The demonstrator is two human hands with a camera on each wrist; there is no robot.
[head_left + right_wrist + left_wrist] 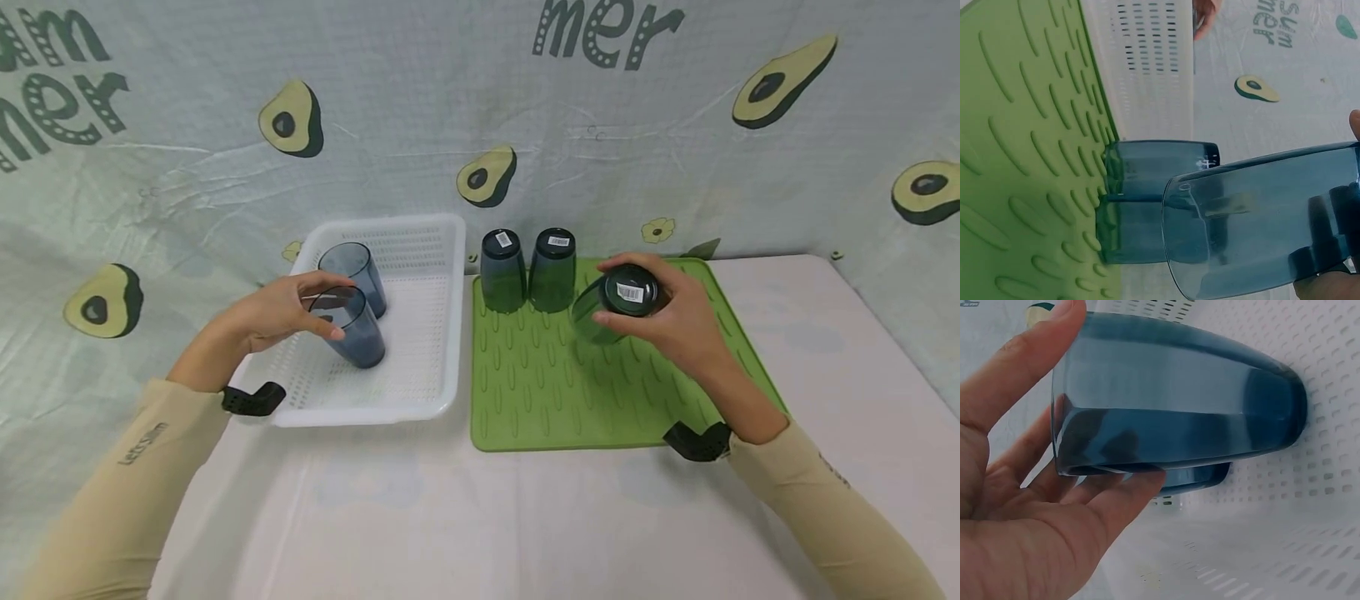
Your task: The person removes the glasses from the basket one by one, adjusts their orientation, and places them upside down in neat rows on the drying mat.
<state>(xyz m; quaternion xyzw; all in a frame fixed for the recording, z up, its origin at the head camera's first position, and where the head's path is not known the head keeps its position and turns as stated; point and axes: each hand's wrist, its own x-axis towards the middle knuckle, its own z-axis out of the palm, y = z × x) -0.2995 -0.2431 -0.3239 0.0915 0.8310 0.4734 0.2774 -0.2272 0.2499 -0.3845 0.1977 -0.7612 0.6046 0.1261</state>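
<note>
R glass point(606, 302), tinted, is held above the mat point(540, 408), mouth down & tilted; its base, w/ white label, is turned up twd the head cam; rim is seen clear of the mat in R wrist view; base end is gripped by R hand point(684, 317), thumb on near side, fingers bent round the far side, spread only as wide as the glass.

L glass point(360, 337), blue-tinted, is held mouth up & tilted inside the basket point(416, 333), at its L side; it is gripped near the rim by L hand point(277, 312), thumb on one side, fingers on the other, parted by the glass's width; whether its base is touched by the basket floor can't be told.

Rear glass point(367, 279), same tint, is set just behind L glass in the basket, mouth up, partly hidden.

Labelled pair point(502, 279) of glasses is stood mouth down at the mat's rear L corner, side by side; mat is green, ridged, laid just R of the white slotted basket; both are set on a pale-covered table point(450, 525).

Beige sleeves point(112, 492) & black wrist mounts point(253, 400) are worn on both arms; backdrop point(390, 158) is printed w/ avocados & green letters.
</note>
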